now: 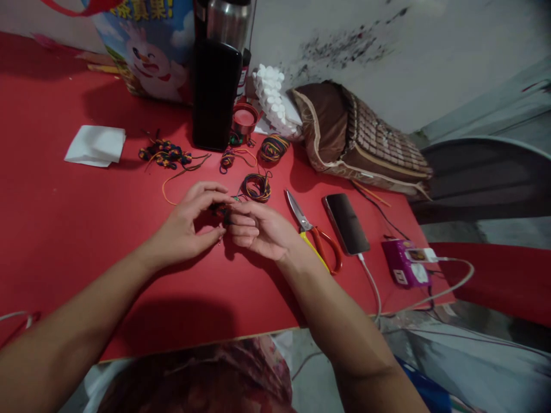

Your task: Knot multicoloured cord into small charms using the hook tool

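Note:
My left hand [193,223] and my right hand [256,226] meet over the red table [172,304]. Between their fingertips is a small piece of dark, multicoloured knotted cord [220,211], partly hidden by the fingers. Both hands are closed on it, the right with its fingers curled in. Just beyond them lies a coil of multicoloured cord [256,187], with a wound ball of cord [274,148] farther back. A heap of knotted cord [166,154] with loose ends rests to the left. Scissors [303,221] with red and yellow handles lie right of my right hand.
A black phone [215,97] stands upright before a metal bottle [229,23] and a printed bag [150,51]. Folded white paper [95,145] lies at left. To the right are a brown cushion [365,137], another phone [345,222] on a cable, and a purple power socket [404,264].

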`<state>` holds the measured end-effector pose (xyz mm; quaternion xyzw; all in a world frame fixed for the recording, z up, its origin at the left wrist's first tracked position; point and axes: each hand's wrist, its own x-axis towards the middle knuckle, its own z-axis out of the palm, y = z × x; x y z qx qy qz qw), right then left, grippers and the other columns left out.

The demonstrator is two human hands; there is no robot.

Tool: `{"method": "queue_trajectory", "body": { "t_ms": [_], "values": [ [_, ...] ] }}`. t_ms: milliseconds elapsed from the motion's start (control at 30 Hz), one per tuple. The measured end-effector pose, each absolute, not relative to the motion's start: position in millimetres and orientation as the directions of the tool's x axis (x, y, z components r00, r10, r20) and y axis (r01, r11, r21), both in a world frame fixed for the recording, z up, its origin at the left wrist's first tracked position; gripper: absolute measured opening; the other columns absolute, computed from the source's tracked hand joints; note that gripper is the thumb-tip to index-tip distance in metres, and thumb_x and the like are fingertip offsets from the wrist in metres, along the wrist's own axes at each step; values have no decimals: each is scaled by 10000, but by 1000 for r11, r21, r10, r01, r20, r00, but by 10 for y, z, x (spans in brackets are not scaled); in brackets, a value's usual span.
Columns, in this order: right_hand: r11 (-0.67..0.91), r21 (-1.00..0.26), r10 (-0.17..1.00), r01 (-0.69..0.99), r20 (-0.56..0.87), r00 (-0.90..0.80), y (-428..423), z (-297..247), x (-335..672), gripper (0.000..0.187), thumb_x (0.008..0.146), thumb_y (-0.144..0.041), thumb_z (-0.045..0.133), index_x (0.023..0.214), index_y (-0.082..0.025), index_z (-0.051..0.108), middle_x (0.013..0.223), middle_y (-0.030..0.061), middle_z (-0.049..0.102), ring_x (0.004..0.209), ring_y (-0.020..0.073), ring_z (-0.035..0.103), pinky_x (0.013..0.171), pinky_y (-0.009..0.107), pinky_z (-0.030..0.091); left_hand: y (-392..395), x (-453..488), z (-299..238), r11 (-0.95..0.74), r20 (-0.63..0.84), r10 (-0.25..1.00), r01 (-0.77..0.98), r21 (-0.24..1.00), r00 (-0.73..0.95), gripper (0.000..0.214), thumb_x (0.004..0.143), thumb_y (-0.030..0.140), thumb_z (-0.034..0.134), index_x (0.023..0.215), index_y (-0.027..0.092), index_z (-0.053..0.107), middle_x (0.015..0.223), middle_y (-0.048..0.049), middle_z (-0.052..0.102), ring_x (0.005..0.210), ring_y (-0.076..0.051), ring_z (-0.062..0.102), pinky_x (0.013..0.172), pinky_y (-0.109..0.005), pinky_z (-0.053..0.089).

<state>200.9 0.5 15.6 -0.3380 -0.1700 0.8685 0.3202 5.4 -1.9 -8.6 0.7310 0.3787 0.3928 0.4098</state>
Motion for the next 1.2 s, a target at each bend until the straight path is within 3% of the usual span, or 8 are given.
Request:
{"method": "queue_trajectory", "body": {
  "t_ms": [100, 200, 300, 433, 567, 700, 833, 1200],
  "values": [
    [-762, -479, 645, -436, -490, -587, 9, 166, 2022, 351, 969, -185, 638, 682, -206, 436, 547, -121, 288, 444, 42, 195, 422, 131, 350, -37, 73, -114, -476, 305, 842, 347, 808, 445, 341, 902, 127, 652, 1226, 217, 706, 1367, -140, 610, 1303, -273, 591, 1100, -423, 495],
    [-758, -495, 644, -423, -473, -601, 1, 177, 2013, 351, 962, -192, 642, 678, -208, 435, 552, -115, 300, 443, 44, 224, 429, 145, 375, -20, 76, -109, -472, 322, 859, 375, 798, 398, 252, 914, 145, 634, 1125, 235, 737, 1245, -108, 686, 1202, -262, 636, 1062, -408, 504],
    [-678, -616, 721, -401, -453, -523, -18, 161, 1998, 166, 887, -231, 728, 811, -187, 587, 553, -125, 336, 450, 51, 285, 447, 176, 410, 4, 62, -86, -431, 314, 884, 345, 834, 346, 180, 938, 189, 634, 1066, 240, 751, 1123, -83, 734, 1099, -245, 676, 1009, -378, 519],
    [-439, -853, 873, -283, -330, -360, -57, 94, 1981, 256, 844, -325, 764, 1036, -176, 683, 569, -113, 451, 468, 86, 412, 495, 245, 460, -13, 61, -59, -323, 246, 930, 287, 902, 272, 141, 945, 188, 632, 1009, 215, 754, 1056, -73, 751, 1002, -221, 720, 935, -350, 559],
    [-84, -991, 972, 107, -105, -208, -97, 70, 1992, 203, 880, -279, 748, 1074, -222, 730, 637, -79, 500, 586, 122, 511, 617, 279, 446, -57, 93, -48, 23, -37, 972, 61, 998, 232, 154, 974, 246, 624, 1090, 198, 712, 1002, -61, 761, 821, -194, 771, 788, -340, 639],
    [222, -869, 969, 443, 147, -198, -97, 95, 2048, 88, 915, -194, 724, 966, -235, 783, 777, -18, 572, 726, 139, 500, 713, 299, 387, -58, 111, -39, 239, -183, 943, -179, 954, 279, 152, 947, 228, 637, 1078, 194, 707, 937, -51, 776, 809, -207, 792, 725, -340, 670],
    [279, -845, 957, 456, 205, -206, -59, 84, 2104, 93, 954, -188, 684, 882, -213, 737, 800, -5, 571, 735, 145, 510, 697, 298, 387, -48, 111, -9, 321, -251, 917, -200, 926, 309, 129, 957, 231, 608, 1008, 161, 704, 833, -83, 797, 773, -233, 806, 680, -344, 671],
    [450, -792, 891, 412, 368, -265, -68, 42, 2054, 130, 969, -134, 659, 859, -203, 655, 941, 34, 624, 923, 171, 608, 792, 316, 490, -65, 118, -19, 246, -182, 934, -183, 952, 308, 237, 870, 181, 717, 1103, 156, 683, 761, -32, 787, 666, -174, 777, 639, -278, 661]
  ]
}}
